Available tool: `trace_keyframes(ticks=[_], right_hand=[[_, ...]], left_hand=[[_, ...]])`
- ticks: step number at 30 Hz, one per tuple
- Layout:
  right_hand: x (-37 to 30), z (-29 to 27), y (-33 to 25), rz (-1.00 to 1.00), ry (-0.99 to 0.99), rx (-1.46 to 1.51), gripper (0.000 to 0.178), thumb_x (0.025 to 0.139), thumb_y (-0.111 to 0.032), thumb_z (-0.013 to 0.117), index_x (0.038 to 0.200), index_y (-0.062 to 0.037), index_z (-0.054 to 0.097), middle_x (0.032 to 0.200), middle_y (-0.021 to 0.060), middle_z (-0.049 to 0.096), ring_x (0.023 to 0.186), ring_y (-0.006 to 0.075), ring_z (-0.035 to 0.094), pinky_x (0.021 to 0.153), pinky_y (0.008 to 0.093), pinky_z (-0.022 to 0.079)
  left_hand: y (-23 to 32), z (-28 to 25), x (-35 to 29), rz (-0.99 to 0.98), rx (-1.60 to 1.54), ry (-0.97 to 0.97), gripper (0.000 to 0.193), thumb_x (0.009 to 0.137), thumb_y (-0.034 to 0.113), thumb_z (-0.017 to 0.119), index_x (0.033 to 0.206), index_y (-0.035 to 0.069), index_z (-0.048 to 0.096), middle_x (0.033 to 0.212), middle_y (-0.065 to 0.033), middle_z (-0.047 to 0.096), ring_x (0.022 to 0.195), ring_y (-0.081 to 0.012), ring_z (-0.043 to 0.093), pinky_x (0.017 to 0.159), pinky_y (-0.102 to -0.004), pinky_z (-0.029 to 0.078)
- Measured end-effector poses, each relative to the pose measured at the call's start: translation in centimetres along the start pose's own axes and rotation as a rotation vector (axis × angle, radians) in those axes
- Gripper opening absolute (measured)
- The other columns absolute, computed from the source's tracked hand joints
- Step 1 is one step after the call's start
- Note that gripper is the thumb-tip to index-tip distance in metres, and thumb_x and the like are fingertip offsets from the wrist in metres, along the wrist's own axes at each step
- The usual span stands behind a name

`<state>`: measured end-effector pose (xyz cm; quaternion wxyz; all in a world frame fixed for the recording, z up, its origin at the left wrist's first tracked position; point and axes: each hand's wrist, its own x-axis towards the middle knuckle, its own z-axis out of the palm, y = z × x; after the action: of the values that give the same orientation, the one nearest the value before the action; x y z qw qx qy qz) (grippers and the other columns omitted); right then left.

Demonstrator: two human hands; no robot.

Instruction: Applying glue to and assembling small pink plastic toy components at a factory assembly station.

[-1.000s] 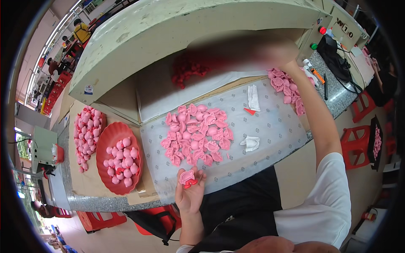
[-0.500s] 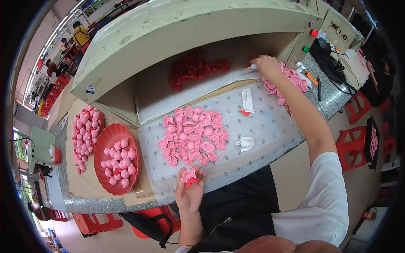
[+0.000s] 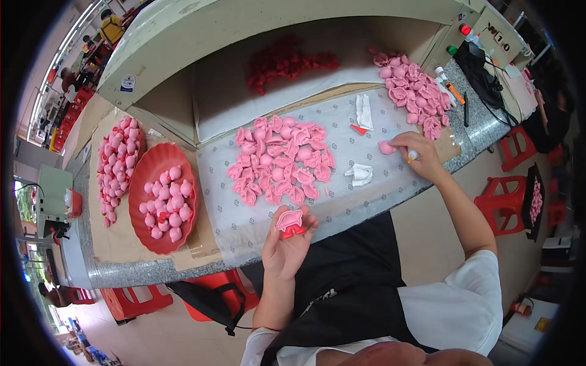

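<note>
My left hand (image 3: 285,247) is raised near the front edge of the table, its fingers curled round a small pink hollow shell piece with red feet (image 3: 292,223). Over the right part of the patterned sheet, my right hand (image 3: 427,160) pinches a pink rounded piece (image 3: 387,147). A small white bottle with an orange tip (image 3: 413,155), like a glue bottle, is also held in that hand. Between my hands and the cabinet lies a heap of pink shell pieces (image 3: 281,161). Another pink heap (image 3: 415,91) lies beyond my right hand.
A pale green cabinet (image 3: 262,27) holds red pieces (image 3: 287,64). Left stand a red scalloped bowl (image 3: 142,224) with pink figures and a pile of similar ones (image 3: 119,165). White tissues (image 3: 360,175), an orange marker (image 3: 455,93) and a black pen (image 3: 466,110) lie at right.
My right hand has come from the far right heap back toward me, now with a pink piece and the bottle. My left hand still holds its piece. The view has shifted slightly.
</note>
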<state>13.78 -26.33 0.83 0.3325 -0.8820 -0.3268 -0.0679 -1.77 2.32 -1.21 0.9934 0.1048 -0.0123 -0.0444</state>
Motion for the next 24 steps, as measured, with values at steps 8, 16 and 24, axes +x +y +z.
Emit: trace_keyframes(ticks=[8,16,24], right_hand=[[0.5,1.4,-2.9,0.219,0.043,-0.173,0.024,0.061,-0.003,0.06,0.085,-0.0013,0.056,0.088,0.01,0.053,0.075,0.0227,0.052,0.065,0.0294,0.04],[1.6,3.0,-12.7,-0.027,0.021,0.4,0.03,0.057,-0.007,0.069,0.084,-0.0027,0.058,0.092,0.0085,0.054,0.062,0.016,0.05,0.052,0.0245,0.041],[2.2,5.2,-14.2,-0.23,-0.06,0.309,0.036,0.053,-0.01,0.072,0.086,-0.0057,0.06,0.093,0.0085,0.051,0.054,0.0108,0.042,0.048,0.0207,0.035]], left_hand=[[-1.3,-0.1,1.2,-0.089,0.08,0.077,0.037,0.079,0.024,0.046,0.114,0.012,0.041,0.114,-0.0173,0.043,0.097,-0.0278,0.046,0.09,-0.0403,0.03],[-1.5,1.0,1.6,-0.143,0.097,0.025,0.038,0.081,0.015,0.045,0.116,0.004,0.034,0.113,-0.0185,0.042,0.098,-0.0221,0.047,0.088,-0.0318,0.034],[-1.4,1.0,1.3,-0.146,0.167,0.042,0.04,0.082,0.012,0.045,0.118,0.004,0.032,0.104,-0.0093,0.049,0.099,-0.0152,0.046,0.086,-0.03,0.034]])
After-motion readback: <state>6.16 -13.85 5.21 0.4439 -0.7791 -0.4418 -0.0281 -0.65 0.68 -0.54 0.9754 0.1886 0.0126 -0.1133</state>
